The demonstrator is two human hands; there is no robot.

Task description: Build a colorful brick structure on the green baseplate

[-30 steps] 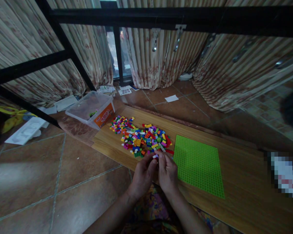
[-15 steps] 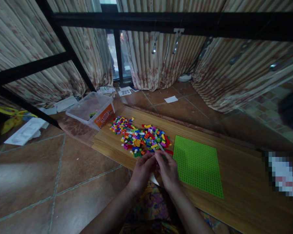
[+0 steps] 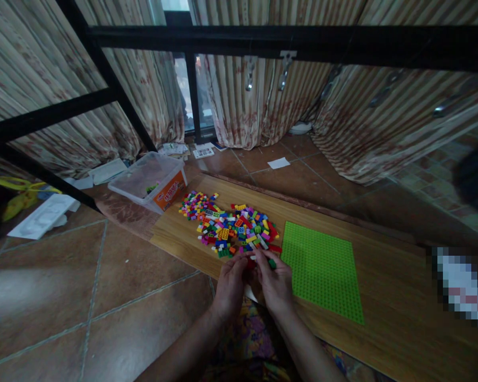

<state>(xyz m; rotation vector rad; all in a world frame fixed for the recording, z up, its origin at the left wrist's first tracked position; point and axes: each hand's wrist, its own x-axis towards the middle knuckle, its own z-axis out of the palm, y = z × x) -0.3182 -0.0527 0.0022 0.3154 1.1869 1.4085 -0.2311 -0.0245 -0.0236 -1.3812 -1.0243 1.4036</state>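
Observation:
My left hand [image 3: 230, 284] and my right hand [image 3: 275, 282] are pressed together at the near edge of a wooden board [image 3: 386, 276]. Between their fingertips they pinch small toy bricks [image 3: 258, 261]; red and green bits show. Just beyond the fingers lies a pile of several small coloured bricks [image 3: 231, 225]. A green studded baseplate [image 3: 322, 268] lies flat on the board to the right of my right hand, with nothing on it.
A clear plastic tub [image 3: 149, 182] with an orange label stands at the board's far left corner. Black metal bars [image 3: 263, 40] cross overhead. Curtains hang behind. White foam and papers [image 3: 43, 215] lie on the tiled floor at left.
Both hands have drawn slightly toward me and lower, staying together on the small bricks. The view has tilted down a little.

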